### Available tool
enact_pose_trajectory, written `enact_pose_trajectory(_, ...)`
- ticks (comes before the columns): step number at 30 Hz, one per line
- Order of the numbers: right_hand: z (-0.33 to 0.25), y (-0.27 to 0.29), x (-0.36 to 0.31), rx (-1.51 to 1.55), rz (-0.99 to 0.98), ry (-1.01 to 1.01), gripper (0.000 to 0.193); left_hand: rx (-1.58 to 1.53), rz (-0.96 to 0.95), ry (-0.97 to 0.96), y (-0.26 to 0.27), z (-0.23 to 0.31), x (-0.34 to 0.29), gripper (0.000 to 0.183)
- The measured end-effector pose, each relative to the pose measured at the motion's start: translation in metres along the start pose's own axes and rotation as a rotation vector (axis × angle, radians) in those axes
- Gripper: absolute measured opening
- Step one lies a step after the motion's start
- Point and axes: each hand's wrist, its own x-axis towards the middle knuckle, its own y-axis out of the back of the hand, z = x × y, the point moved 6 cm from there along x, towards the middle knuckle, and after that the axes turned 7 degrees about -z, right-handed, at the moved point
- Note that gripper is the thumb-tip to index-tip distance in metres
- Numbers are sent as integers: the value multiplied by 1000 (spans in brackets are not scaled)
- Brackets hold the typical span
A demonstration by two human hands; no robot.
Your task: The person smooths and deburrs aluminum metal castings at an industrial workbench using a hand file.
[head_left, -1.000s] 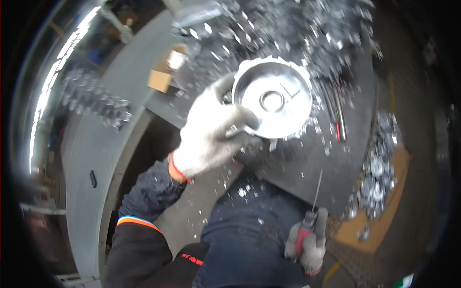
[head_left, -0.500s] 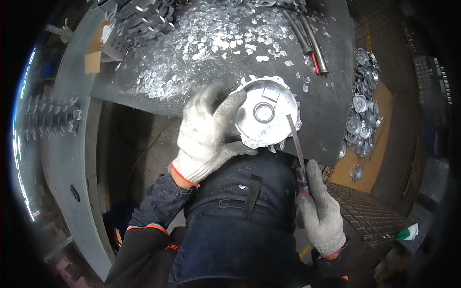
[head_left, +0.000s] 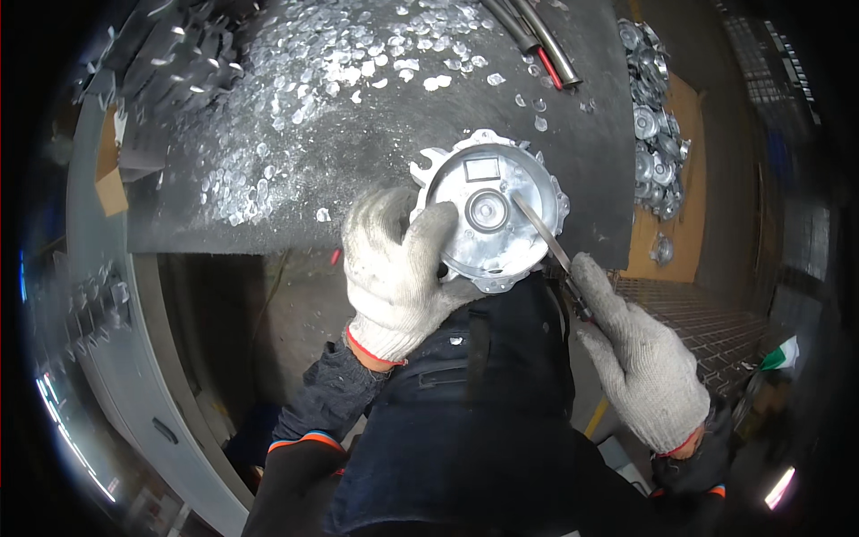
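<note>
My left hand (head_left: 394, 264), in a white knit glove, is closed on the left rim of a round silvery metal casting (head_left: 506, 255). The thumb lies over the rim. The casting has a raised lugged edge, a round hub in the middle and a small rectangular frame above it; its open face is towards me. My right hand (head_left: 649, 367), gloved likewise, grips the dark handle of a narrow file-like tool (head_left: 540, 228) with a flat metal blade. The blade crosses the casting's right rim, its tip right of the hub. Whether the tip touches metal I cannot tell.
Small silvery scraps (head_left: 295, 80) lie scattered over the dark bench top (head_left: 358, 166). Metal tubes (head_left: 541, 40) and a red-handled tool (head_left: 549, 68) are at the far edge. Right of the bench, similar castings (head_left: 653, 166) lie on cardboard (head_left: 693, 210). Dark finned parts (head_left: 179, 54) stand far left.
The casting has turned slightly anticlockwise in my left hand. My right hand has moved out to the right, and the tool's blade now slants further across the casting, its tip nearer the hub. The view has shifted.
</note>
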Motion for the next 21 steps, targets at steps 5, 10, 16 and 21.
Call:
enact_pose_trajectory(5, -6, 1, 6, -112, -12, 16, 67, -28, -65, -29, 0, 0, 3, 81)
enact_pose_trajectory(10, -11, 2, 6, -131, 59, 92, 69, -63, -96, -24, -1, -2, 3, 78)
enact_pose_trajectory(16, -21, 6, 12, -123, -50, -87, 68, -78, -107, -13, -1, -5, 4, 73)
enact_pose_trajectory(21, -18, 4, 13, -145, 10, -12, 66, -69, -74, -23, -2, -3, 5, 71)
